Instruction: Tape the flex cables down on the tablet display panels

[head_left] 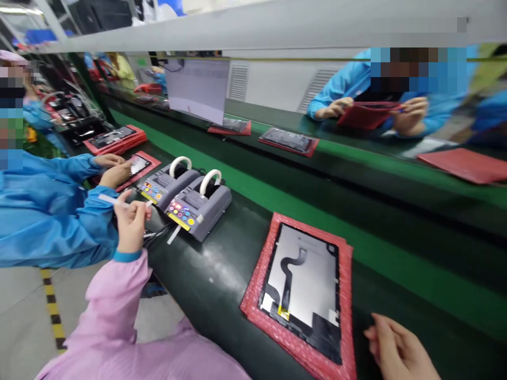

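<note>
The raised left hand (132,224) pinches white tape (106,199); the right hand (400,348), fingers loosely bent, parted, is beside a screen (312,277) on a dark bench (224,279); pale floor (24,311) below.

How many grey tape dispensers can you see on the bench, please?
2: the nearer dispenser, with a white strip at its front, and the farther dispenser beside it, closer to the co-worker's blue sleeve. More could be hidden farther back.
</note>
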Demonstrator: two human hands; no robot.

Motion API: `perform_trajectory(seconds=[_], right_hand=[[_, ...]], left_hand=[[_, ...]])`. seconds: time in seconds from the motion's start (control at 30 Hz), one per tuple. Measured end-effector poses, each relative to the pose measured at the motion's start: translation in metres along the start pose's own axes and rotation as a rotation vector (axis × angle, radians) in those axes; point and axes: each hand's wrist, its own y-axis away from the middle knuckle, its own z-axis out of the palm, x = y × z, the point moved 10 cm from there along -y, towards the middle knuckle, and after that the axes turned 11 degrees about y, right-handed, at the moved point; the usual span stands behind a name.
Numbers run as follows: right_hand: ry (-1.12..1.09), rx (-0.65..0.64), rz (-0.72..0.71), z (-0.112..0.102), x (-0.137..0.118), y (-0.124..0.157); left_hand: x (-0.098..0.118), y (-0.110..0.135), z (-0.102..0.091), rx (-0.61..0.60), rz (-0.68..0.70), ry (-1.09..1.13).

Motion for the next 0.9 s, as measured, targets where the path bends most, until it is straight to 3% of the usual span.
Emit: perform_trajectory(seconds=[0.03, 0.1, 0.2, 0.23, 0.27, 0.33, 0.43, 0.5, 0.57, 0.63, 0.73, 0.8, 0.9], right_hand=[[-0.016, 0.005, 0.005, -0.005, -0.014, 0.006], [-0.067, 0.03, -0.019, -0.015, -0.049, 0.018], [-0.115, -0.113, -0.23, -0.005, -0.117, 0.037], [-0.122, -0.209, -0.34, 0.005, -0.141, 0.046], [-0.13, -0.305, -0.444, 0.016, -0.162, 0.056], [-0.147, -0.458, -0.586, 0.033, -0.189, 0.074], [-0.177, -0.481, -0.592, 0.038, -0.195, 0.074], [-0.2, -0.386, -0.51, 0.025, -0.184, 0.059], [-0.236, -0.252, -0.404, 0.002, -0.17, 0.039], [-0.264, -0.149, -0.324, -0.021, -0.16, 0.022], [-0.242, -0.148, -0.291, -0.036, -0.158, 0.003], [-0.199, -0.205, -0.302, -0.032, -0.162, -0.005], [-0.137, -0.292, -0.318, -0.015, -0.164, -0.013]], left_hand=[[0.011, 0.012, 0.022, -0.092, 0.007, 0.042], [0.021, 0.048, 0.086, -0.396, -0.084, 0.032], [0.021, 0.152, 0.199, -1.167, -0.232, -0.016], [0.024, 0.185, 0.225, -1.343, -0.221, 0.024], [0.024, 0.211, 0.245, -1.46, -0.218, 0.064], [0.021, 0.249, 0.272, -1.584, -0.187, 0.094], [0.011, 0.274, 0.288, -1.628, -0.169, 0.057], [0.005, 0.269, 0.288, -1.568, -0.198, -0.004], [0.004, 0.25, 0.284, -1.429, -0.148, -0.078], [0.014, 0.238, 0.279, -1.355, 0.047, -0.137], [0.028, 0.261, 0.274, -1.48, 0.419, -0.158], [0.029, 0.28, 0.27, -1.534, 0.584, -0.176], [0.023, 0.293, 0.271, -1.516, 0.66, -0.239]])
